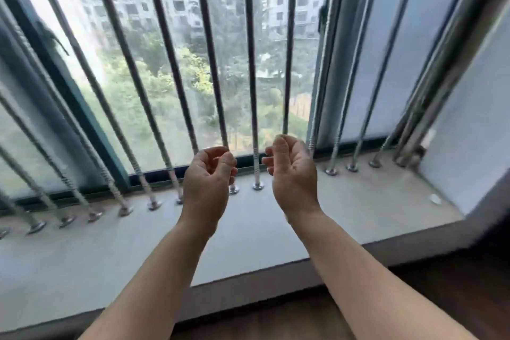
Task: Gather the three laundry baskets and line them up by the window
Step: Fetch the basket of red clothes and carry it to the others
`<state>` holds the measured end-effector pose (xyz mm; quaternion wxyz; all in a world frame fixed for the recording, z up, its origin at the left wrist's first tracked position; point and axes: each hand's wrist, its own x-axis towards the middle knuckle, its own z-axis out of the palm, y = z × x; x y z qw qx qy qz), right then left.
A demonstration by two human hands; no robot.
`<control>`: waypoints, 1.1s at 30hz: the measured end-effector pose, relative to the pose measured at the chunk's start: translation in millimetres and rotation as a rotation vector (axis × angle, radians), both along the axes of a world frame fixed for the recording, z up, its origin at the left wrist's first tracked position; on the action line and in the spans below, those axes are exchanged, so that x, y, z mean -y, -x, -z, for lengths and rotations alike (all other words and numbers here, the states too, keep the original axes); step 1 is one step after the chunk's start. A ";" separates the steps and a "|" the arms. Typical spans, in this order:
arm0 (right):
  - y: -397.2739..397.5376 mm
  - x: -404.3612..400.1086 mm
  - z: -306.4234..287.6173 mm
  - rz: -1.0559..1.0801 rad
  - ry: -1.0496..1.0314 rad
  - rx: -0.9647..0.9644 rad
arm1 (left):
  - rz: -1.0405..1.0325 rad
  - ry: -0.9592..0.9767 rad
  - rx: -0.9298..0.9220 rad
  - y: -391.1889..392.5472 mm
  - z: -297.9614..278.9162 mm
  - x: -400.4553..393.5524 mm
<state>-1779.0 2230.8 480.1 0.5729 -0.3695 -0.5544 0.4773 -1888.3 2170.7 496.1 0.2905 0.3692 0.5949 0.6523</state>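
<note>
No laundry basket is in view. My left hand [208, 174] and my right hand [292, 171] are raised side by side in front of the window [234, 50], palms turned up, fingers loosely curled and apart, holding nothing. Both forearms reach out over the pale stone sill [110, 257]. The hands hover above the sill, just short of the metal bars.
Several vertical metal bars [249, 63] stand in a row along the sill, fixed with round feet. A dark window frame [55, 69] runs at the left; frosted panes [386, 50] fill the right. Dark wooden floor [276, 320] shows below the sill's edge.
</note>
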 end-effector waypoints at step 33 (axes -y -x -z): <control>-874.1 63.7 26.4 1.686 0.139 -0.085 | 1.586 0.067 0.038 -953.1 20.0 -85.5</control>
